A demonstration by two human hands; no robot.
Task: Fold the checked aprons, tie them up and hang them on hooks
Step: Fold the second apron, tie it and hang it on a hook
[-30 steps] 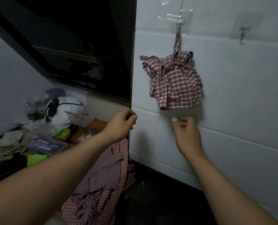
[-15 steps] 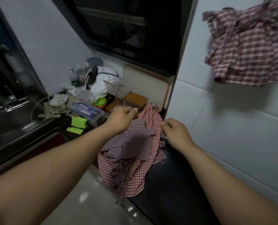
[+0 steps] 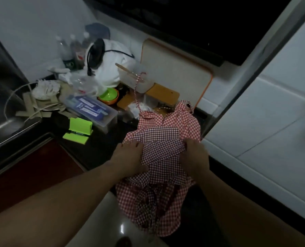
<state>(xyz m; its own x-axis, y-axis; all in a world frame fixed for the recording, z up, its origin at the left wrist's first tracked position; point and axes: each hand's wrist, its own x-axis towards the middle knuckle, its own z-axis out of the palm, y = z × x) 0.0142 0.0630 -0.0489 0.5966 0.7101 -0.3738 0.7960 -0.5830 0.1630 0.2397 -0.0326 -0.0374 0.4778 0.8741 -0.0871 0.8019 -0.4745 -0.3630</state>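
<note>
Two hands (image 3: 128,157) (image 3: 194,155) on apron (image 3: 166,139), strap (image 3: 135,94) across tub (image 3: 126,78)

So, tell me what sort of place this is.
Probably a home kitchen: a steel sink at the left, a cutting board propped upright at the back, and a green bowl on the dark counter.

You are in a home kitchen: steel sink (image 3: 0,111), dark cluttered countertop (image 3: 98,148), chopping board (image 3: 174,72) propped on edge, green bowl (image 3: 108,95), plastic bottles (image 3: 73,47), white wall tiles (image 3: 272,113).
</note>
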